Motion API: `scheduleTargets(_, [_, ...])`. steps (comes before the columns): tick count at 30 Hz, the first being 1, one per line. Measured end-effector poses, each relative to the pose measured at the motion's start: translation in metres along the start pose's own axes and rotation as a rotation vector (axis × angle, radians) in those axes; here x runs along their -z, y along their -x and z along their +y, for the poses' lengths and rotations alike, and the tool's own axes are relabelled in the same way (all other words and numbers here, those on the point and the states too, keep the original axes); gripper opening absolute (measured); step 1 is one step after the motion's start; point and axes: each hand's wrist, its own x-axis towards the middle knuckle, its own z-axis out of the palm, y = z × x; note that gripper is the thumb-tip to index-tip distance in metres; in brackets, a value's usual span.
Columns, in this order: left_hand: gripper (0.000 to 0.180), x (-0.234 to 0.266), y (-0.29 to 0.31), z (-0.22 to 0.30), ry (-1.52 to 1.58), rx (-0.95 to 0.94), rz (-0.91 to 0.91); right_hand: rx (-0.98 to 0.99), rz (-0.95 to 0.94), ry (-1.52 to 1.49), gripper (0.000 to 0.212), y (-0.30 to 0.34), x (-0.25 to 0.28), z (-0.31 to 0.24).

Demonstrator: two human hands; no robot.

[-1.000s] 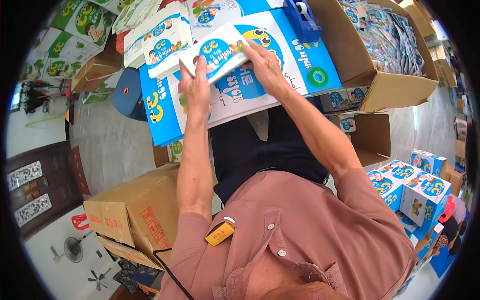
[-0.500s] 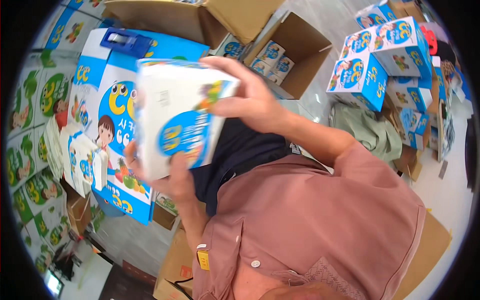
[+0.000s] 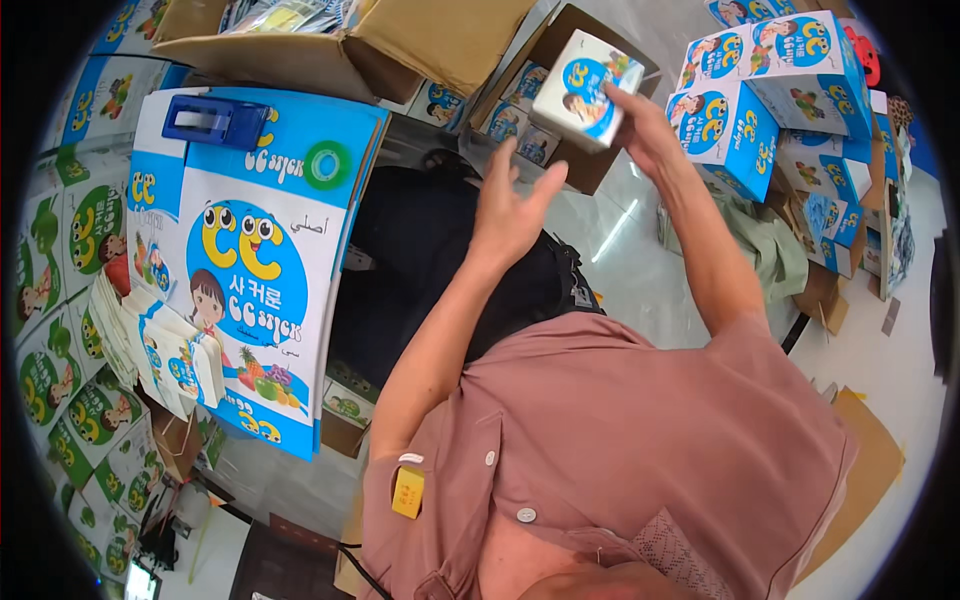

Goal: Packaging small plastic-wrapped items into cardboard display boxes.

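My right hand (image 3: 645,130) grips a small white-and-blue box (image 3: 580,85) by its right side. The box is above an open cardboard carton (image 3: 590,176), in which several similar small boxes (image 3: 503,122) lie. To the left of that box, my left hand (image 3: 512,212) is empty, with its fingers apart and pointing toward the carton. The bottom of the carton is partly hidden by the held box and by my left hand.
At left, large printed cardboard sheets (image 3: 255,330) bear a blue tape dispenser (image 3: 215,120), a green tape roll (image 3: 309,165) and flat small boxes (image 3: 180,350). Blue-and-white boxes (image 3: 735,135) are stacked at right. Another open carton (image 3: 440,40) stands at the top.
The small box has moved from above the printed sheets, where both hands held it, rightward to over the carton. My left hand has let go. The green tape roll has come into view.
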Motion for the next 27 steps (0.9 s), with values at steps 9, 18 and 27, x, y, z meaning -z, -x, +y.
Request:
scheduleTargets(9, [0.082, 0.023, -0.016, -0.019, 0.168, 0.245, 0.036, -0.225, 0.33, 0.021, 0.033, -0.151, 0.022, 0.1])
scheduleTargets(18, [0.075, 0.032, -0.036, -0.04, 0.357, 0.424, -0.033, -0.535, 0.57, 0.417, 0.039, -0.207, 0.05, 0.223])
scheduleTargets(27, [0.076, 0.029, -0.041, -0.038, 0.305, 0.486, -0.02, -0.31, 0.333, 1.334, 0.063, -0.197, 0.069, 0.267])
